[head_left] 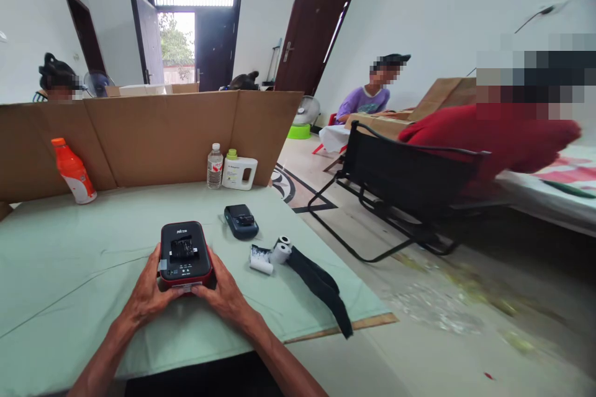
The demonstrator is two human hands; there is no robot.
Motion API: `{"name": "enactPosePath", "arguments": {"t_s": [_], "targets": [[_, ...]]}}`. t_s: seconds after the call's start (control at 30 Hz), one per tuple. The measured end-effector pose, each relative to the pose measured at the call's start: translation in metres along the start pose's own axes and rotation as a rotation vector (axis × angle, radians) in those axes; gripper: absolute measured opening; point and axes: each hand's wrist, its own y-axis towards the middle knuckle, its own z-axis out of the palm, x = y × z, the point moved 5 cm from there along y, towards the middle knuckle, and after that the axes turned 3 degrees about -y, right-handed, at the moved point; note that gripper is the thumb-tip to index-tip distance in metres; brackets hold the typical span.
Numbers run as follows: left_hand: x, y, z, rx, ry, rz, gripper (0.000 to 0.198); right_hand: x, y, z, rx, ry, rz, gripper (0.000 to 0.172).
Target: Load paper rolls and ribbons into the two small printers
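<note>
Head view: a box-like, round-cornered device with a black top and red sides (186,262) sits between the person's two hands, over the near part of a table with a pale green covering (93,236). Its long axis seems to run away from the body, with the shorter near edge facing the person. The left hand (149,288) lies along its left side and the right hand (227,293) along its right, both touching, so neither is nearer. The fingers are closed around the sides at the device's width, and the thumbs meet the near edge almost tip to tip. Whether the underside rests on the table or is slightly raised, I cannot tell.

Beyond the right hand, forward and to the right, lies a dark blue-black rectangular device (242,233). Small white paper rolls (280,253) and a long black strip (321,280) lie farther right, apart from the fingers.
</note>
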Motion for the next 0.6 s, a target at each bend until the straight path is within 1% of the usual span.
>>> {"name": "enactPosePath", "arguments": {"t_s": [0.1, 0.2, 0.27, 0.33, 0.43, 0.5, 0.6], "targets": [[0.001, -0.003, 0.005, -0.031, 0.032, -0.028, 0.106, 0.000, 0.002, 0.000, -0.018, 0.011, 0.003, 0.096], [0.001, -0.010, 0.008, -0.069, 0.071, -0.046, 0.105, 0.002, 0.003, 0.000, 0.004, 0.036, -0.013, 0.096], [-0.001, -0.013, 0.008, -0.057, 0.084, -0.031, 0.103, 0.003, 0.002, 0.000, 0.021, 0.044, -0.023, 0.097], [-0.002, -0.012, 0.003, -0.043, 0.088, -0.017, 0.102, 0.002, 0.001, -0.001, 0.029, 0.035, -0.024, 0.099], [-0.005, -0.005, -0.012, -0.028, 0.125, 0.013, 0.102, 0.000, 0.001, -0.001, 0.018, -0.018, -0.045, 0.103], [-0.007, 0.002, -0.020, 0.018, 0.169, 0.059, 0.095, -0.002, 0.003, -0.003, -0.006, -0.085, -0.061, 0.107], [-0.011, 0.009, -0.028, 0.105, 0.214, 0.115, 0.085, 0.002, 0.008, -0.008, -0.026, -0.189, -0.118, 0.112]]}}
